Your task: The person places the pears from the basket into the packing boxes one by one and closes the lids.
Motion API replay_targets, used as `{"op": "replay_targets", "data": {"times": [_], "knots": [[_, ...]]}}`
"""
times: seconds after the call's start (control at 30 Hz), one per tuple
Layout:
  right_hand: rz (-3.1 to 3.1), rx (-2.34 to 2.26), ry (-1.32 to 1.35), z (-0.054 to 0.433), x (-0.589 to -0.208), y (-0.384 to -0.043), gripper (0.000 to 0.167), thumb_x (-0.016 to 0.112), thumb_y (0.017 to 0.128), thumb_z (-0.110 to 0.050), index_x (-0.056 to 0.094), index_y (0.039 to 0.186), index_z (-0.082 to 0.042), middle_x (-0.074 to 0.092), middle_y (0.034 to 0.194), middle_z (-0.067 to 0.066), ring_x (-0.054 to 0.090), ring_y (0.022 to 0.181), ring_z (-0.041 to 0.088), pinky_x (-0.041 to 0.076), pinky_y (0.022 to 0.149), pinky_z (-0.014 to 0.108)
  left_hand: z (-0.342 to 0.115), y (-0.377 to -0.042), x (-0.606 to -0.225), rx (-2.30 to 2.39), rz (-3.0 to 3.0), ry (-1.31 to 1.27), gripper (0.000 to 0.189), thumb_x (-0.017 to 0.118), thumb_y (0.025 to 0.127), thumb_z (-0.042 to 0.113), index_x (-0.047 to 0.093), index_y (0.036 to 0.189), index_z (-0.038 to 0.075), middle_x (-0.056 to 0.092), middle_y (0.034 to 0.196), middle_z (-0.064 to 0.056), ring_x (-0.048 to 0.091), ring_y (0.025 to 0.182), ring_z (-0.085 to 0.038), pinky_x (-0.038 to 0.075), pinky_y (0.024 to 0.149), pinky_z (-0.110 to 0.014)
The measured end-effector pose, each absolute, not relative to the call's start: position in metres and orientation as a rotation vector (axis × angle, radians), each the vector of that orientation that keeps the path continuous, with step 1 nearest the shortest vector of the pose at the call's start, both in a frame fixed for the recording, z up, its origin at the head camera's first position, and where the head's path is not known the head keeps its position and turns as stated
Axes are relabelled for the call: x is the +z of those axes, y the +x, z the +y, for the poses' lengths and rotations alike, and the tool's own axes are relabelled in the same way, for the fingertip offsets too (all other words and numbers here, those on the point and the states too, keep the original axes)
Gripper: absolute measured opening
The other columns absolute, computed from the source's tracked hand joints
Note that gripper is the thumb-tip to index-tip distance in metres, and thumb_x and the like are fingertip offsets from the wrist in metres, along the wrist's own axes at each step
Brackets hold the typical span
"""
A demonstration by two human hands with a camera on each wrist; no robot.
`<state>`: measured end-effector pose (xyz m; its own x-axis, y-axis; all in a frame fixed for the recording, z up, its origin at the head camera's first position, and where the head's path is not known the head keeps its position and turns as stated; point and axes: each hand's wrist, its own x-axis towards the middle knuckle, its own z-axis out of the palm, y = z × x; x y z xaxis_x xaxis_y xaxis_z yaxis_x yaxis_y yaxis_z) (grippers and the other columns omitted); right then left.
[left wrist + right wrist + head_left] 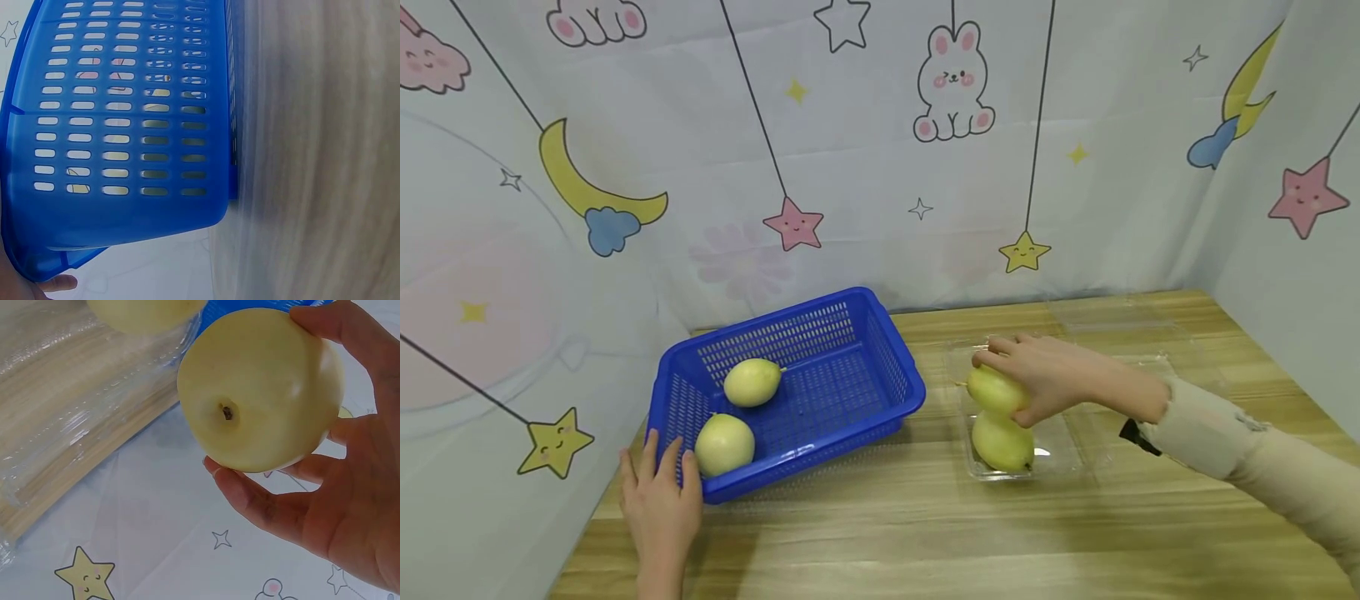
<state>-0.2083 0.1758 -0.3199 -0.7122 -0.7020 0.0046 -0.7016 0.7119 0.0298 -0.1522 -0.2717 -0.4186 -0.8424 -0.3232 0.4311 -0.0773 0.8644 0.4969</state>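
R grip (1045, 375), a bare hand at approx 4 o'clock in head view, has fingers & thumb curled round a yellow-green pear (996, 390), stem to 9 o'clock. R-wrist view: same pear at 1 o'clock, dark blossom end facing cam. It's above/at the edge of a clear plastic box (1056, 439); 2nd pear (1002, 443) is in the box, at 6 o'clock from the held one, can't tell if they touch. Pale sleeve (1240, 442) on R arm.

L grip (662, 500) at approx 8 o'clock: fingers spread, fairly straight, touching blue basket (827, 392) at its 8 o'clock corner. L-wrist view: slotted basket wall close up, bit of hand at 7 o'clock.

Basket's on wood-grain bench (880, 542) w/ 2 pears inside: 3rd pear (752, 382) twd its 9 o'clock end, 4th pear (725, 446) at approx 8, just beside L fingers.

Bg: white fabric (865, 142) w/ cartoon prints, incl. bunny (954, 83) at 1 o'clock.
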Motion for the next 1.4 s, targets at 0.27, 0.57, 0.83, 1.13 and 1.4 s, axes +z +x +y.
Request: {"op": "replay_targets", "data": {"times": [0.27,0.57,0.83,1.13,1.4], "knots": [[-2.854,-0.087,1.152,0.187,-0.327,-0.203,0.063,0.072,0.06,-0.037,0.049,0.116,-0.018,0.053,0.097,0.0,0.051,0.074,0.019,0.042,0.055,0.028,-0.272,-0.152,-0.42,-0.629,-2.508,0.287,0.04,0.036,0.092,0.024,0.056,0.112,-0.003,0.038,0.137,-0.024,0.011,0.134,-0.045,0.019,0.095,-0.069],[-2.784,-0.106,1.078,0.199,-0.336,-0.195,0.059,0.073,0.058,-0.038,0.051,0.111,-0.023,0.05,0.088,0.0,0.047,0.067,0.017,0.042,0.058,0.032,-0.272,-0.153,-0.42,-0.637,-2.498,0.28,0.039,0.036,0.092,0.024,0.056,0.112,-0.003,0.038,0.137,-0.023,0.012,0.134,-0.045,0.019,0.097,-0.068],[-2.77,-0.138,0.981,0.209,-0.343,-0.188,0.059,0.072,0.057,-0.043,0.053,0.109,-0.023,0.049,0.08,-0.001,0.047,0.064,0.018,0.039,0.053,0.031,-0.271,-0.152,-0.419,-0.636,-2.498,0.286,0.039,0.036,0.091,0.024,0.056,0.112,-0.003,0.038,0.137,-0.023,0.013,0.134,-0.045,0.019,0.096,-0.068],[-2.845,-0.109,0.836,0.214,-0.352,-0.185,0.058,0.069,0.06,-0.046,0.053,0.11,-0.021,0.048,0.078,0.004,0.042,0.057,0.018,0.028,0.044,0.023,-0.271,-0.152,-0.417,-0.629,-2.497,0.281,0.039,0.037,0.091,0.024,0.056,0.112,-0.003,0.038,0.136,-0.024,0.013,0.134,-0.046,0.019,0.096,-0.068],[-2.907,-0.075,0.771,0.217,-0.363,-0.184,0.058,0.069,0.06,-0.047,0.051,0.108,-0.023,0.05,0.077,0.005,0.044,0.058,0.018,0.03,0.046,0.024,-0.27,-0.151,-0.418,-0.62,-2.487,0.271,0.038,0.038,0.091,0.023,0.056,0.112,-0.003,0.039,0.135,-0.024,0.014,0.133,-0.047,0.02,0.095,-0.068]]}}
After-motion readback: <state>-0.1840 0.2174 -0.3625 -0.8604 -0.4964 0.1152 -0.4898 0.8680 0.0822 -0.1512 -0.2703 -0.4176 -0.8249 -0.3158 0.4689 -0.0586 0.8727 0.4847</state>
